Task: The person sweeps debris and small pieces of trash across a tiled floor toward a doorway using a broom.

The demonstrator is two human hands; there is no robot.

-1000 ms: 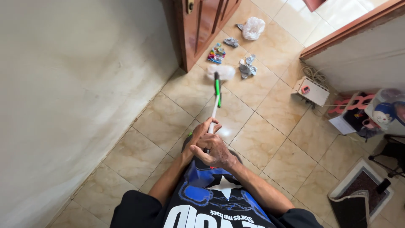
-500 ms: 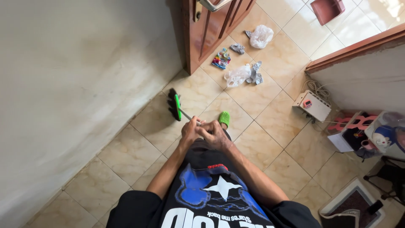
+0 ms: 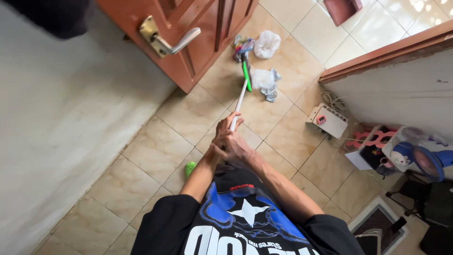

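Both my hands are closed together around the white handle of a broom [image 3: 239,101], my left hand [image 3: 221,138] toward the wall side and my right hand [image 3: 239,150] overlapping it. The handle runs away from me and turns green [image 3: 246,75] near its far end. The broom head [image 3: 243,53] rests among litter on the tan floor tiles: colourful wrappers [image 3: 239,43], a white plastic bag [image 3: 267,43] and crumpled clear plastic [image 3: 264,80]. A small green object [image 3: 190,168] lies on the floor beside my left forearm.
A brown wooden door [image 3: 198,56] with a metal lever handle [image 3: 166,39] stands ajar just left of the litter. A grey wall [image 3: 61,123] fills the left. To the right sit a white power box [image 3: 327,121] with cables, a blue toy [image 3: 415,158] and a red dustpan [image 3: 343,9].
The broom head has swung from the left by the wall to straight ahead, into the litter by the door. My view has shifted closer to the door.
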